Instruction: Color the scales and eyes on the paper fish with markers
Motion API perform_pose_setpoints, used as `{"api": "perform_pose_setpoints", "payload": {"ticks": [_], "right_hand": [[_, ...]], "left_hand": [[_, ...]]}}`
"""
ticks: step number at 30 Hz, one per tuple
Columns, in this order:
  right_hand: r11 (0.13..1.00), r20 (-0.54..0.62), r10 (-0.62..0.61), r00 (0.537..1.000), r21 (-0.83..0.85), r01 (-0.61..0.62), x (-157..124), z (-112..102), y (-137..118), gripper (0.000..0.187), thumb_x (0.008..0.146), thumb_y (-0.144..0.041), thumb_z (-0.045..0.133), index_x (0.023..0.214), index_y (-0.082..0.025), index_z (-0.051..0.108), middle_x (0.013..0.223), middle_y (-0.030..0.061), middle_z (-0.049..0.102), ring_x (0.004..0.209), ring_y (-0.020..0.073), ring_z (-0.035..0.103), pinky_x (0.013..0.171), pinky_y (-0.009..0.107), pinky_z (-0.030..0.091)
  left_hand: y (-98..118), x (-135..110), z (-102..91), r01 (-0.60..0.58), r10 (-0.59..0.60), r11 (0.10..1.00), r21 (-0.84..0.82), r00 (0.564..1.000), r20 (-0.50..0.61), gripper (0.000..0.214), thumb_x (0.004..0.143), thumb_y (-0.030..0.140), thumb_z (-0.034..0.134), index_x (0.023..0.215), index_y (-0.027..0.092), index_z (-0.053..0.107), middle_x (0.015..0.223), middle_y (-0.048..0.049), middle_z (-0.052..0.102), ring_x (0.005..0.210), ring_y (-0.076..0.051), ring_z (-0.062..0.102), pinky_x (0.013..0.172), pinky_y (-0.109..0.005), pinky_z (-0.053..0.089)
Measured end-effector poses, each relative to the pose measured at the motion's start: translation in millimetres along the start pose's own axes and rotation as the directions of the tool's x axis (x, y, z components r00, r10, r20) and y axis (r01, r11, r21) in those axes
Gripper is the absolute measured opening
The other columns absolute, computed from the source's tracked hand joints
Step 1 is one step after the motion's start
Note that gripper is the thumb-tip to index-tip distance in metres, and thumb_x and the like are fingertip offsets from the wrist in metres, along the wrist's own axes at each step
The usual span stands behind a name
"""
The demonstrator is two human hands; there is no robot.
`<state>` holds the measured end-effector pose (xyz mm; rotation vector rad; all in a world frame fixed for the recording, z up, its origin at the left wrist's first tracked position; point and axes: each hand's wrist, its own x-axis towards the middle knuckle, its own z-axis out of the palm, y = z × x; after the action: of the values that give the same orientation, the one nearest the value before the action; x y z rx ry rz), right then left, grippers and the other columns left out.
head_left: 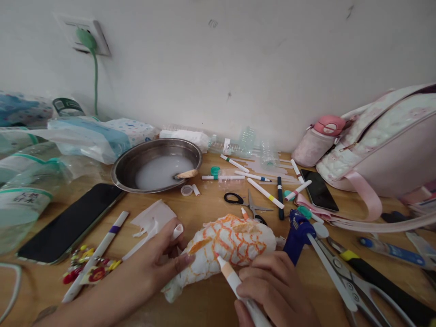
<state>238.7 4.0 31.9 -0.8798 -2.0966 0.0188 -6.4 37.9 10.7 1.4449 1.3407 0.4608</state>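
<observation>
A white, papery fish-shaped craft (218, 247) lies on the table in front of me, covered in an orange net-like scale pattern. Its narrow end is gripped by my left hand (163, 263), thumb on top and fingers behind. Between the fingers of my right hand (272, 286) is a white marker (233, 279) with an orange band, its tip touching or nearly touching the craft's side. An orange marker cap (244, 213) shows just behind the craft. Torn white paper (153, 218) lies beside my left fingers.
A metal basin (117, 172) of cloudy liquid stands behind. Black-handled scissors (250, 202) and several markers (265, 193) lie beyond the craft. Right are a blue glue gun (296, 236), large scissors (350, 281) and a pink bag (384, 150). A phone (71, 222) and purple-banded marker (98, 254) lie left.
</observation>
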Motion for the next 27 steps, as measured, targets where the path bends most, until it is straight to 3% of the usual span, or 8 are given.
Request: {"api": "perform_pose_setpoints", "payload": {"ticks": [27], "right_hand": [[0.999, -0.016, 0.034, 0.999, -0.019, -0.034, 6.8, 2.0, -2.0, 0.012, 0.077, -0.008, 0.058, 0.081, -0.019, 0.056, 0.071, -0.0049, 0.070, 0.066, 0.0105, 0.061, 0.066, 0.027, 0.048]], "left_hand": [[-5.2, -1.3, -0.2, -0.010, 0.013, 0.997, 0.082, 0.999, -0.030, 0.039, 0.081, 0.063, 0.053, 0.088, 0.027, 0.039, 0.078, 0.0054, 0.045, 0.074, -0.018, 0.043, 0.070, -0.032, 0.039]]}}
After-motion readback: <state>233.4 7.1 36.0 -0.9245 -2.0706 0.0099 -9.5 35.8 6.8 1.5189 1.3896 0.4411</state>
